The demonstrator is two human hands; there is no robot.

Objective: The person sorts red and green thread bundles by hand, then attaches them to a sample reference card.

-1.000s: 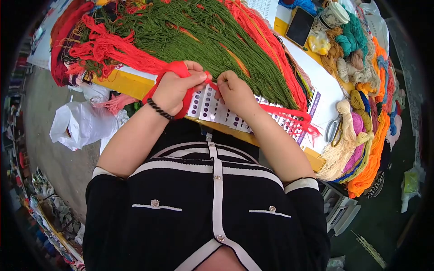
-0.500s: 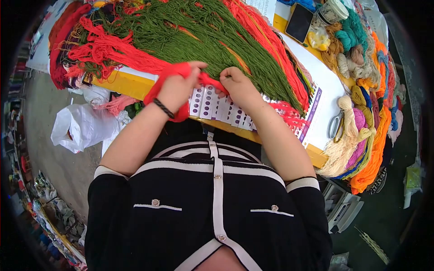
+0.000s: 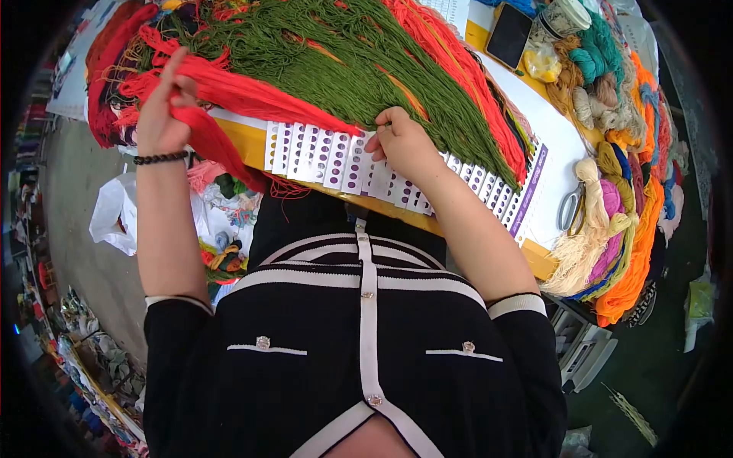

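My left hand (image 3: 164, 114) is raised at the left with its fingers apart, against the red yarn (image 3: 252, 93), part of which hangs down over the table edge below it. My right hand (image 3: 401, 141) has its thumb and fingertips pinched together near the tip of the red yarn, at the lower edge of the green yarn (image 3: 328, 76). What lies between those fingertips is too small to make out. Under the hands, white cards with rows of purple-rimmed holes (image 3: 336, 160) line the table's front edge.
Right of the yarn are scissors (image 3: 568, 211), a cream skein (image 3: 586, 183), orange yarn (image 3: 637, 259), a black phone (image 3: 508, 35) and a jar (image 3: 565, 18). A white plastic bag (image 3: 114, 210) lies low at the left, beyond the yellow table edge (image 3: 237, 141).
My left hand has moved left and up, away from my right hand, and its fingers have spread. The red yarn now stretches straight across the cards' upper part. My right hand stays nearly in place.
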